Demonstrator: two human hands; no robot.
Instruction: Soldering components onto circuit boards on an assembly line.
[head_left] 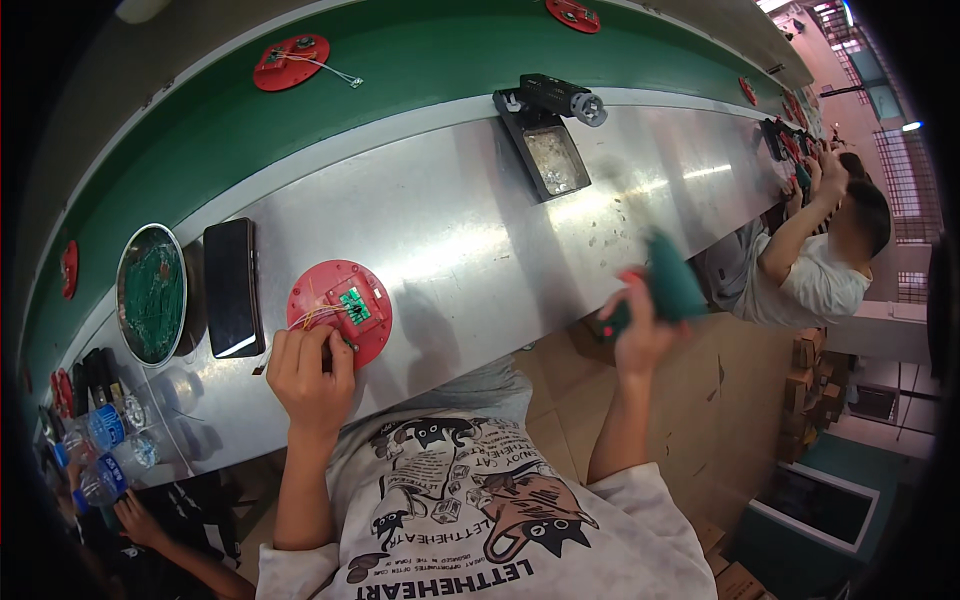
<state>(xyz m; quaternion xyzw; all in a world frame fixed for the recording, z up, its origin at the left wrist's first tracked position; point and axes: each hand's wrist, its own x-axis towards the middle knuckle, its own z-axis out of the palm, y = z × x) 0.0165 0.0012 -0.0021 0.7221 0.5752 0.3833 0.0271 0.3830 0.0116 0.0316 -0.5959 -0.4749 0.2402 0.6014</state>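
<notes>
Scuffed steel bench [480, 230] beside green conveyor belt [420, 60] (factory floor, seemingly).

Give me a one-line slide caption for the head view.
Left hand steadies a red disc on the metal bench; right hand holds a green power tool.
</notes>
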